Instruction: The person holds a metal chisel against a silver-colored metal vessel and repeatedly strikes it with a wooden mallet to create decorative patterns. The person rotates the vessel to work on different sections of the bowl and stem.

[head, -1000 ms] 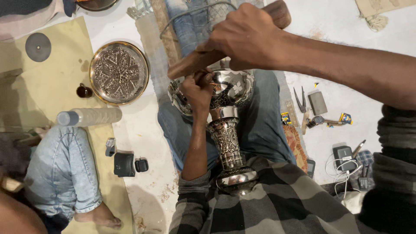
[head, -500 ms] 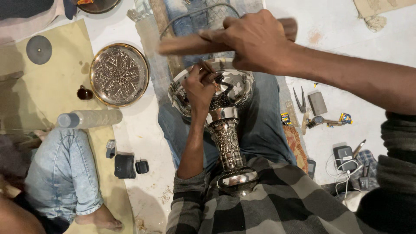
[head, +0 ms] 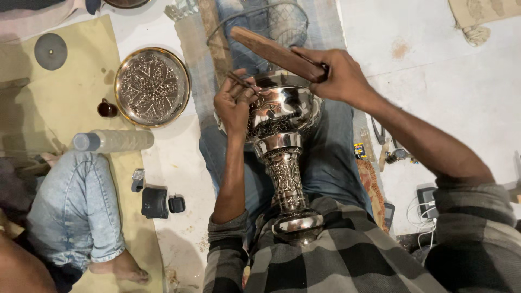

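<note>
Silver goblet-shaped vase [head: 282,163] is lying across the person's lap, foot braced vs. the belly so the bowl isn't rolling. Left hand [head: 234,103] is resting on the bowl, grip pinching a thin chisel [head: 241,82] w/ tip on the engraved surface. Right hand [head: 339,76] is holding a wooden mallet [head: 274,53] raised above the chisel, grip closed round it. Engraved round tray [head: 153,87] & plastic bottle [head: 114,141] are lying on the floor to the left, beside another person's denim-clad leg [head: 76,206].
</note>
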